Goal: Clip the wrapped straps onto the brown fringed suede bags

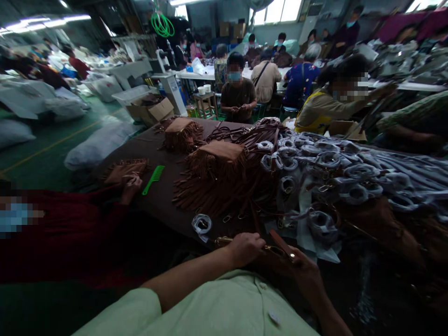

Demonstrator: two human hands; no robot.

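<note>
At the near edge of the table, my left hand (245,249) is closed, its fingertips by gold-coloured hardware (271,249). What those fingers pinch is hidden. My right hand (304,265) grips a brown leather strap (281,243) with a round metal stud on it. Below the strap is dark brown material, too dim to make out. A gold-coloured metal edge (223,241) shows to the left of my left hand. Just beyond it lies a plastic-wrapped coiled strap (202,224).
Brown fringed bags (222,151) are piled mid-table. Many plastic-wrapped coiled straps (360,170) cover the right side. A green comb (154,180) lies at left, beside a co-worker's hand (131,183) on a fringed piece. Another person (238,91) faces me across the table.
</note>
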